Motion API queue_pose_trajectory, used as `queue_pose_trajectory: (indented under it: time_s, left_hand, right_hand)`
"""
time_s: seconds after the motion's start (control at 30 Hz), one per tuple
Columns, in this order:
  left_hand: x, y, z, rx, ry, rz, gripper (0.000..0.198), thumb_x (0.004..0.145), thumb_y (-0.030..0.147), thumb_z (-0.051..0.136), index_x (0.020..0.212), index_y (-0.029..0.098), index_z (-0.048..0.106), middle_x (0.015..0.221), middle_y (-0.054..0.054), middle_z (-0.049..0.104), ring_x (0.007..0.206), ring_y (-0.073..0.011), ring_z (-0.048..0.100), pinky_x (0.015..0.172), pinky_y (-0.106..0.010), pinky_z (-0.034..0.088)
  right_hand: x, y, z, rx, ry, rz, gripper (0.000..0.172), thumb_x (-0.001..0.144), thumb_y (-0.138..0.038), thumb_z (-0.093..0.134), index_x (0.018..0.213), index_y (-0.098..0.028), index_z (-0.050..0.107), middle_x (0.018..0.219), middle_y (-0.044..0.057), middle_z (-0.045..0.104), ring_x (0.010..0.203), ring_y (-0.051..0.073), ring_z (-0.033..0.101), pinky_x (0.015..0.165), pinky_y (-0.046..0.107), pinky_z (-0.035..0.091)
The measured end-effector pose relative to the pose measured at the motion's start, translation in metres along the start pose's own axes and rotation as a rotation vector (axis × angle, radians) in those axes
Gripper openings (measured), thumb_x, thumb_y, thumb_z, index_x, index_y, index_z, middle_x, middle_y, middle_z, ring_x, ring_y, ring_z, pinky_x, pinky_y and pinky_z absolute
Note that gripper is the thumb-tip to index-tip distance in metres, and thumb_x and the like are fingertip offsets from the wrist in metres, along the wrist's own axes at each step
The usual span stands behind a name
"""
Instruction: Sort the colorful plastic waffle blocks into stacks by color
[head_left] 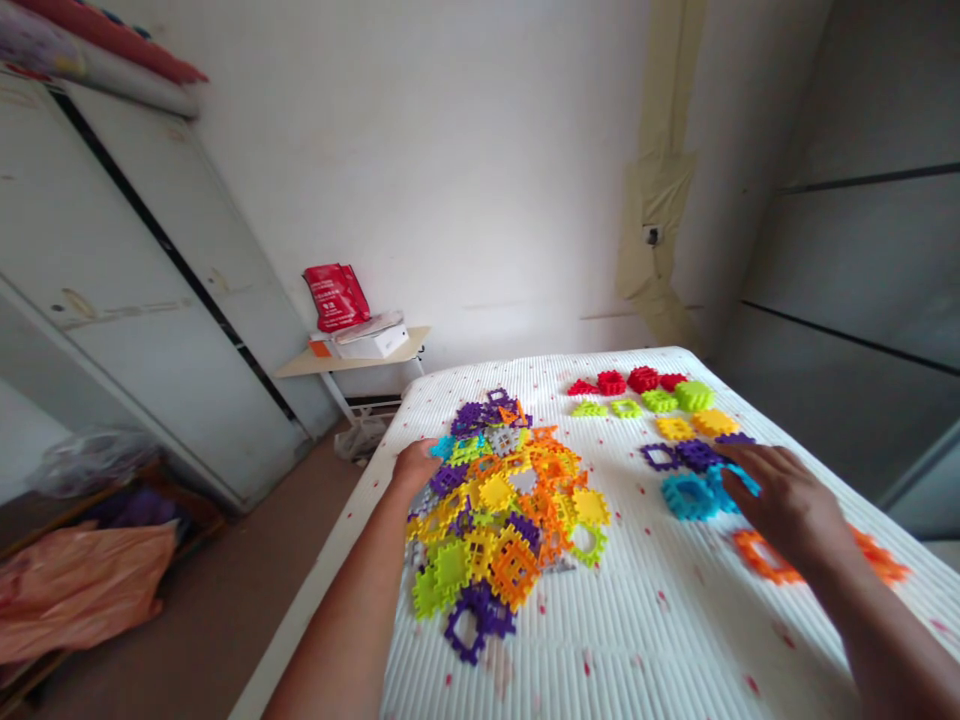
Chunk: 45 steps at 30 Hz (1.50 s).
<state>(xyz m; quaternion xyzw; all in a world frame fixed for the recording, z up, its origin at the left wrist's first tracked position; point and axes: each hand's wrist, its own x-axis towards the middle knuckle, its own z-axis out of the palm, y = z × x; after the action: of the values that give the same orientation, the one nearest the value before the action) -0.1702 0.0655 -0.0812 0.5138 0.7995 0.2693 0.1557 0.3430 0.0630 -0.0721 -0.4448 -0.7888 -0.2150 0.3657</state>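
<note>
A mixed pile of plastic pieces, with yellow pieces (496, 492), orange pieces (514, 567) and purple pieces (480, 620) among others, lies on the white bed cover (600, 640). At the pile's upper left edge, my left hand (417, 466) has its fingertips closed at a light blue piece (443, 447). Over on the right, my right hand (787, 495) reaches over light blue pieces (690, 497); its fingers are partly spread, and its grip is unclear. Orange pieces (761, 556) lie partly beneath that arm. Purple pieces (696, 455) sit just beyond the light blue ones.
Red pieces (643, 379), lime green pieces (694, 396) and yellow pieces stand in groups at the bed's far right. Beyond the far left corner is a small table (300, 363) with a red bag (335, 297) and a white box (382, 340). Cabinets (150, 260) line the left.
</note>
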Motion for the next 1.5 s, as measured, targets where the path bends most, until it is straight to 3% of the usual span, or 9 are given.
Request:
queue_pose_trajectory:
  time_s: [0.17, 0.33, 0.63, 0.8, 0.9, 1.07, 1.23, 1.4, 1.5]
  left_hand:
    - [0.014, 0.001, 0.009, 0.06, -0.079, -0.001, 0.035, 0.087, 0.034, 0.057, 0.117, 0.017, 0.055, 0.119, -0.009, 0.057, 0.103, -0.022, 0.058, 0.085, -0.042, 0.05]
    - [0.022, 0.003, 0.012, 0.051, -0.084, 0.0, 0.035, 0.086, 0.034, 0.057, 0.116, 0.017, 0.056, 0.118, -0.008, 0.057, 0.102, -0.0221, 0.058, 0.084, -0.042, 0.051]
    - [0.01, 0.0, 0.016, -0.116, 0.082, -0.074, 0.035, 0.087, 0.034, 0.056, 0.117, 0.016, 0.054, 0.116, -0.009, 0.058, 0.097, -0.0203, 0.06, 0.081, -0.041, 0.052]
    - [0.007, 0.01, 0.002, -0.176, 0.185, -0.05, 0.034, 0.087, 0.034, 0.056, 0.115, 0.015, 0.056, 0.111, -0.008, 0.06, 0.092, -0.0189, 0.061, 0.077, -0.039, 0.053]
    - [0.003, 0.02, -0.011, -0.176, 0.269, 0.011, 0.034, 0.08, 0.022, 0.062, 0.113, 0.016, 0.057, 0.1, -0.004, 0.064, 0.087, -0.0177, 0.062, 0.078, -0.033, 0.051]
    - [-0.026, 0.046, -0.021, -0.167, 0.357, 0.197, 0.052, 0.067, 0.011, 0.057, 0.118, 0.022, 0.056, 0.105, 0.0, 0.065, 0.088, -0.0166, 0.062, 0.079, -0.024, 0.047]
    - [-0.072, 0.07, 0.003, -0.145, 0.345, 0.377, 0.056, 0.07, 0.011, 0.054, 0.125, 0.022, 0.05, 0.1, -0.002, 0.064, 0.088, -0.0158, 0.061, 0.08, -0.025, 0.047]
    - [-0.104, 0.083, 0.034, -0.098, 0.33, 0.531, 0.027, 0.07, 0.008, 0.051, 0.092, 0.021, 0.06, 0.089, -0.004, 0.063, 0.089, -0.0183, 0.06, 0.082, -0.03, 0.048]
    - [-0.117, 0.086, 0.043, -0.068, 0.321, 0.619, 0.021, 0.067, 0.004, 0.05, 0.076, 0.021, 0.059, 0.092, -0.004, 0.062, 0.096, -0.0198, 0.059, 0.088, -0.033, 0.046]
  right_hand:
    - [0.0, -0.001, 0.007, -0.005, 0.02, -0.027, 0.028, 0.09, -0.032, 0.044, 0.103, -0.018, 0.065, 0.091, 0.01, 0.069, 0.085, 0.025, 0.062, 0.075, 0.039, 0.051]
    - [0.002, -0.006, 0.008, -0.006, 0.015, -0.048, 0.029, 0.09, -0.029, 0.045, 0.1, -0.014, 0.067, 0.09, 0.011, 0.069, 0.084, 0.025, 0.063, 0.074, 0.037, 0.051]
    - [0.003, -0.011, 0.008, 0.034, 0.021, -0.033, 0.028, 0.089, -0.028, 0.046, 0.099, -0.014, 0.068, 0.089, 0.011, 0.07, 0.084, 0.024, 0.063, 0.075, 0.038, 0.05]
    - [0.005, -0.013, 0.006, 0.047, 0.036, -0.021, 0.028, 0.089, -0.028, 0.045, 0.097, -0.016, 0.069, 0.088, 0.01, 0.07, 0.083, 0.024, 0.062, 0.075, 0.037, 0.05]
    - [0.006, -0.014, 0.004, 0.031, 0.051, -0.041, 0.028, 0.089, -0.028, 0.045, 0.096, -0.015, 0.069, 0.086, 0.01, 0.07, 0.082, 0.024, 0.063, 0.074, 0.036, 0.05]
    - [0.007, -0.017, 0.003, 0.05, 0.034, -0.013, 0.026, 0.089, -0.026, 0.046, 0.095, -0.016, 0.069, 0.087, 0.009, 0.07, 0.081, 0.024, 0.063, 0.074, 0.037, 0.05]
    - [0.008, -0.021, 0.002, 0.089, 0.009, -0.015, 0.024, 0.088, -0.024, 0.048, 0.096, -0.016, 0.069, 0.088, 0.009, 0.07, 0.081, 0.023, 0.063, 0.074, 0.036, 0.049]
    - [0.011, -0.03, -0.002, 0.089, 0.02, -0.088, 0.021, 0.089, -0.02, 0.048, 0.092, -0.015, 0.068, 0.086, 0.008, 0.07, 0.078, 0.02, 0.062, 0.075, 0.033, 0.048]
    - [0.013, -0.036, -0.003, 0.099, 0.011, -0.107, 0.021, 0.09, -0.02, 0.047, 0.092, -0.014, 0.067, 0.086, 0.009, 0.07, 0.078, 0.02, 0.061, 0.074, 0.032, 0.048]
